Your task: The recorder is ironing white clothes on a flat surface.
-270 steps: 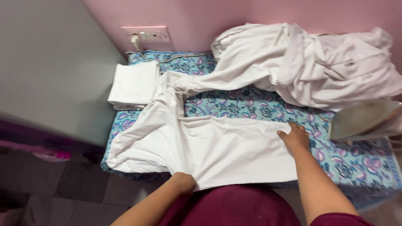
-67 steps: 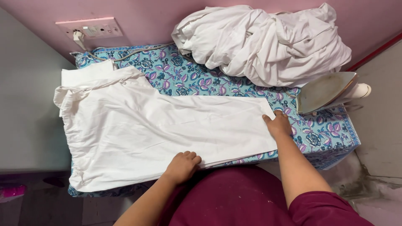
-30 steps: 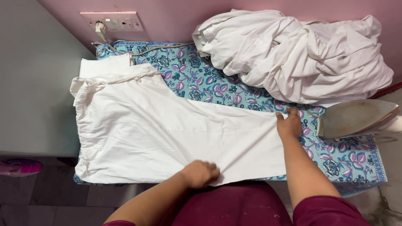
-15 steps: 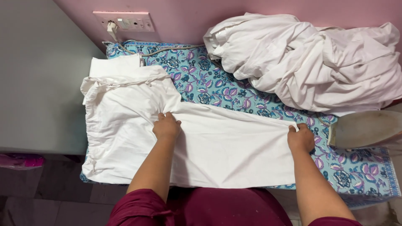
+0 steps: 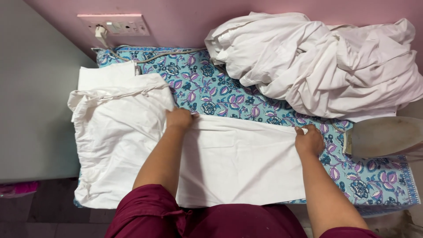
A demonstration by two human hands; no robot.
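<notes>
Floral-covered counter [image 5: 229, 94]: white garment [image 5: 229, 163] spread flat; left hand [image 5: 178, 119], right hand [image 5: 309, 140] each pinching its far edge; crumpled white pile [image 5: 317, 61] far right.

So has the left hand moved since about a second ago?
Yes. The left hand went from the near edge of the white garment up to its far edge, toward the wall socket. It now grips the cloth there.
</notes>
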